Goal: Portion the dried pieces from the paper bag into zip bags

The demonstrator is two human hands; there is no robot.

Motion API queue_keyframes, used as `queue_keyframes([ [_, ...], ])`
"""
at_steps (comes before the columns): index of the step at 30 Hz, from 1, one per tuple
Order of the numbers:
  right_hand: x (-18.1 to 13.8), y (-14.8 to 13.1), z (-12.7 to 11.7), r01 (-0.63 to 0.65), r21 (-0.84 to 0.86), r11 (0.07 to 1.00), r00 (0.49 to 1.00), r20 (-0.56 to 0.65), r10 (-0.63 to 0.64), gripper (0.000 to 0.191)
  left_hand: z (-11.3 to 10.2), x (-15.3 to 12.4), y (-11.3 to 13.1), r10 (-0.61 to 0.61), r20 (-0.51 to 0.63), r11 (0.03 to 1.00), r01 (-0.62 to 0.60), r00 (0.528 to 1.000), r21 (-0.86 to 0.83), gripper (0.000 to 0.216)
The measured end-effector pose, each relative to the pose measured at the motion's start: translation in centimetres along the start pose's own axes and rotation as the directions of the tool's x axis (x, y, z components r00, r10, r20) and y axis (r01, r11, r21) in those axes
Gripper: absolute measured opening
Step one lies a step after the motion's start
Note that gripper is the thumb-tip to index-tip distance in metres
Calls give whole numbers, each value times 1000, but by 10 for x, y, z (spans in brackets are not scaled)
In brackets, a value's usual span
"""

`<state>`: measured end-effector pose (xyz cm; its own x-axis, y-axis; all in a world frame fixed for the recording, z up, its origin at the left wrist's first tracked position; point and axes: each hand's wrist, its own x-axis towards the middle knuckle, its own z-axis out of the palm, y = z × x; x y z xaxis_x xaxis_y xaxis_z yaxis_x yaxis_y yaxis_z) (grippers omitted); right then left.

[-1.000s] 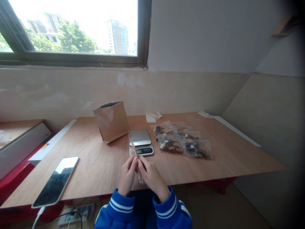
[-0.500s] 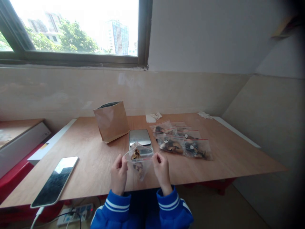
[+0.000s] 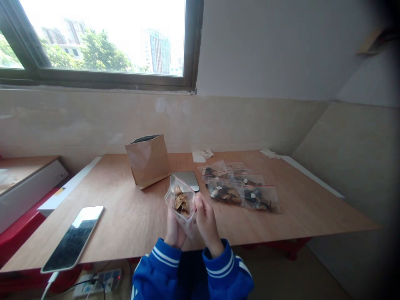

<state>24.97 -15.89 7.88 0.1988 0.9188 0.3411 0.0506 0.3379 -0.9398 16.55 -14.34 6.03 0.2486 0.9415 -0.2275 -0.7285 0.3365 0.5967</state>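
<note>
A small clear zip bag (image 3: pixel 181 202) with brown dried pieces inside is held upright above the front edge of the wooden table (image 3: pixel 131 216). My left hand (image 3: pixel 175 231) grips it from below and behind. My right hand (image 3: pixel 203 221) is closed on its right side, fingers pinching the plastic. Both sleeves are blue with white stripes. Just behind the bag a small digital scale (image 3: pixel 185 181) lies on the table, its front part hidden by the bag.
A brown paper bag (image 3: pixel 148 160) stands open behind the scale. Several filled zip bags (image 3: pixel 240 191) lie to the right. A phone (image 3: pixel 73 237) rests at the front left, its cable running to a power strip (image 3: pixel 96 281). Crumpled paper (image 3: pixel 203 155) lies near the wall.
The hands, first pressed together on the flat bag, spread it open between them, then came together again and raised it upright in front of the scale.
</note>
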Motion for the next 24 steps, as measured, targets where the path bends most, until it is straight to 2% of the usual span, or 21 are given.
queue_keyframes([
  [2,7,-2,-5,44,-74,996,996,83,-38,38,-1,11,11,33,-55,999,-31,998,37,51],
  [5,16,-14,-13,114,-125,986,993,49,-108,32,-12,32,32,70,-96,990,-57,993,130,50],
  [7,20,-25,-14,120,-97,988,993,31,-118,30,-24,46,43,86,-122,986,-67,989,152,47],
  [9,25,-36,-11,105,-25,994,988,114,-102,30,-34,58,51,102,-134,983,-80,986,165,47],
  [12,35,-41,5,99,-15,995,943,321,-89,32,-46,72,55,155,-149,984,-139,977,111,45],
  [15,51,-28,27,141,-213,967,899,438,-34,35,-53,81,52,233,-188,972,-226,954,57,40],
  [18,68,-6,48,189,-406,894,895,446,14,38,-58,84,49,274,-225,961,-272,935,37,35],
  [20,76,8,60,228,-451,863,901,434,-11,42,-60,84,49,284,-211,958,-287,936,16,34],
  [24,87,27,73,295,-401,867,887,454,-92,49,-62,82,50,278,-201,956,-291,939,-38,36],
])
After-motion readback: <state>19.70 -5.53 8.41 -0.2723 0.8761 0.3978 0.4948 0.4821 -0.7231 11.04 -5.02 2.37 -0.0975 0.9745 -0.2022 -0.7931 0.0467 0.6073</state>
